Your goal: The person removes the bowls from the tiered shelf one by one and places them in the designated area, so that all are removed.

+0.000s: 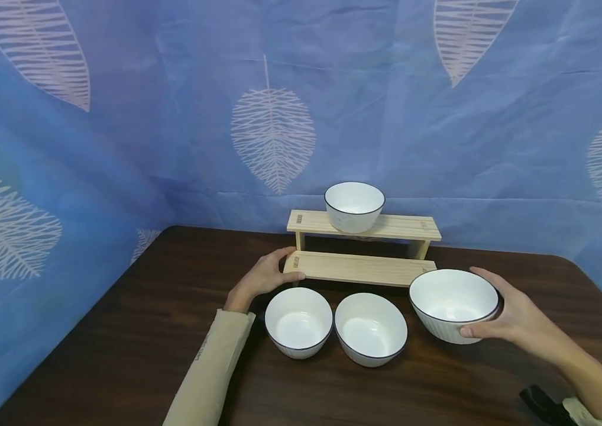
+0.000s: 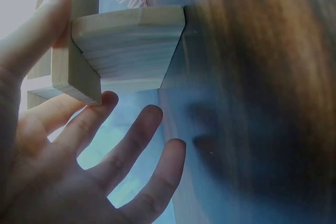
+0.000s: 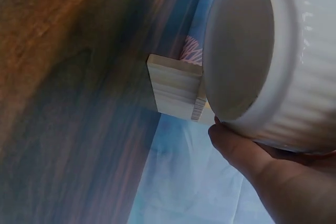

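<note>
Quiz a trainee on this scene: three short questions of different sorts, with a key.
1. True or false: the right hand holds a bowl clear of the table.

2. Which part of the lower shelf does the left hand grip?
A) its right end
B) its middle
C) its left end

3. How many bowls stand directly on the table?

Key: 1. True; 2. C; 3. Two.

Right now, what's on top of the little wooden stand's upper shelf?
One white, dark-rimmed bowl stands on the upper shelf. It hides the shelf's surface directly beneath and part of the blue cloth behind.
</note>
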Tool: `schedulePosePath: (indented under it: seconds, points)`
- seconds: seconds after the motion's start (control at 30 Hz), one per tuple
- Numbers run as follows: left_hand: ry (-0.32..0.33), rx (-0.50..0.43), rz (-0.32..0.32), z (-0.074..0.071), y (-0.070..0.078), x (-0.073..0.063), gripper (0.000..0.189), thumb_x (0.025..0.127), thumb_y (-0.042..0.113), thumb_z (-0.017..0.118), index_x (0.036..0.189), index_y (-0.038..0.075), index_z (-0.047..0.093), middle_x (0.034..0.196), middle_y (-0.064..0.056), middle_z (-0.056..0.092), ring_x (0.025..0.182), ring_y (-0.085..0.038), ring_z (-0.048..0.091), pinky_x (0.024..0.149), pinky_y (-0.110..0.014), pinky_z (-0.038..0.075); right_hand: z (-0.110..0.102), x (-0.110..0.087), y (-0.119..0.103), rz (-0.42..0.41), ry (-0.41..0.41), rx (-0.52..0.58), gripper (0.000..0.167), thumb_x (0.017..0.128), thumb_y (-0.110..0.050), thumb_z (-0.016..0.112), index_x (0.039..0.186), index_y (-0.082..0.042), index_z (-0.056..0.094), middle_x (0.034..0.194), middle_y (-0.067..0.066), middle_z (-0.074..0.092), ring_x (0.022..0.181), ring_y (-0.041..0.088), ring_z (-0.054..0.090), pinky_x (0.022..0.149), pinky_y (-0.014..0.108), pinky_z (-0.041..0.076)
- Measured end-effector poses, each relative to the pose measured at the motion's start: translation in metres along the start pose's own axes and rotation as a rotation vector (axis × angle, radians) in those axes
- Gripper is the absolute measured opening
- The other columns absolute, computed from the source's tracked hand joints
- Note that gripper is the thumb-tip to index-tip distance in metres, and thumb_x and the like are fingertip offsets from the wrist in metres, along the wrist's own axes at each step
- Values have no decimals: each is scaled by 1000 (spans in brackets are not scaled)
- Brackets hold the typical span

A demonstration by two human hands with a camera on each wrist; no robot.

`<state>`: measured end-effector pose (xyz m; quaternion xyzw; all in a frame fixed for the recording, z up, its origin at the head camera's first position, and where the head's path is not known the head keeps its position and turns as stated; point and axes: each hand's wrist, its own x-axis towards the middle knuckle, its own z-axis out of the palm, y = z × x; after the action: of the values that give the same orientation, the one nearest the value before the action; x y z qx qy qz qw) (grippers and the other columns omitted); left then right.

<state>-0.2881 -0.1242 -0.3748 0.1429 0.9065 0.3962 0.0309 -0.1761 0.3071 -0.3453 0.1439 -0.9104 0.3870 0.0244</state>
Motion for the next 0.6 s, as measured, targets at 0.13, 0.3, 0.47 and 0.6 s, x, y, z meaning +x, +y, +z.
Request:
schedulePosePath:
  seconds: [0.13, 0.3, 0.47, 0.6]
  points:
    - [5, 3, -5, 1, -2, 1, 79, 90, 26, 81, 153, -2, 41, 148, -22, 50, 136, -37, 47, 110, -53, 38, 0, 0, 6, -1, -30, -11, 101, 79, -9, 84, 155, 10, 20, 137, 40, 41, 97, 8, 59, 66, 28, 52]
    - [5, -3, -6, 2, -3, 1, 79, 90, 26, 81, 152, -2, 42, 148, -22, 50, 136, -37, 47, 110, -53, 38, 1, -1, 11, 18, -67, -9, 101, 81, -11, 83, 155, 12, 18, 133, 44, 43, 101, 31, 63, 65, 29, 52]
    - [4, 1, -3, 2, -3, 1, 78, 90, 26, 81, 152, -2, 42, 148, -22, 50, 136, -37, 47, 110, -53, 38, 4, -2, 14, 29, -103, 10, 100, 82, -10, 82, 153, 15, 17, 129, 43, 47, 102, 35, 63, 66, 30, 53]
    - [6, 3, 3, 1, -3, 1, 78, 90, 25, 81, 152, -3, 41, 148, -23, 49, 136, -37, 47, 110, -53, 38, 6, -3, 16, 6, -113, 14, 99, 80, -9, 83, 152, 16, 19, 126, 40, 52, 99, 19, 62, 66, 30, 53]
